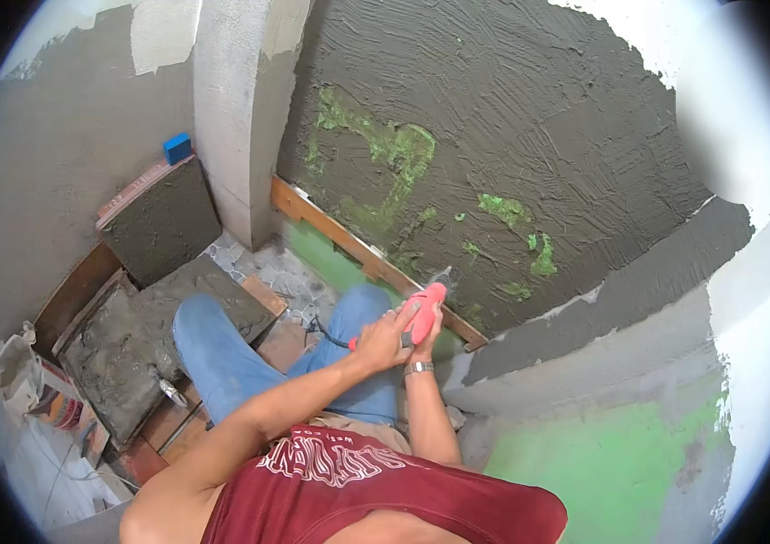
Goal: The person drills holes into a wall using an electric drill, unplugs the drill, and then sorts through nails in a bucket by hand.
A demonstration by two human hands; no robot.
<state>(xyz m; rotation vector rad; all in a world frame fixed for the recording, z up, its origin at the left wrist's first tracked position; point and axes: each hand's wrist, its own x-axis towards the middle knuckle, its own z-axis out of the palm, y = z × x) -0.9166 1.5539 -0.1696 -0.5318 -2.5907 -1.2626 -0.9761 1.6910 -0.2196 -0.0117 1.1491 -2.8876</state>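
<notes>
A pinkish-red power tool (426,310) with a dark cord is held at the foot of the plastered wall, its pale metal tip directed up and right. My left hand (383,343) is closed around its rear part, near the cord. On the front part, my right hand (435,328) is wrapped round the tool's side, with a metal watch on the wrist. Just beyond the tip is grey ridged mortar (512,118) with green patches showing through. A wooden strip (348,243) runs along the lower edge of this mortar, close to the tool.
Wet mortar lies on a board (113,381) at the left, with a trowel handle (170,392) on it. Behind stands a mortar-coated tile (163,222) with a blue block (177,148) on top. A bucket (49,394) stands far left. A pillar (226,118) rises beside the wall.
</notes>
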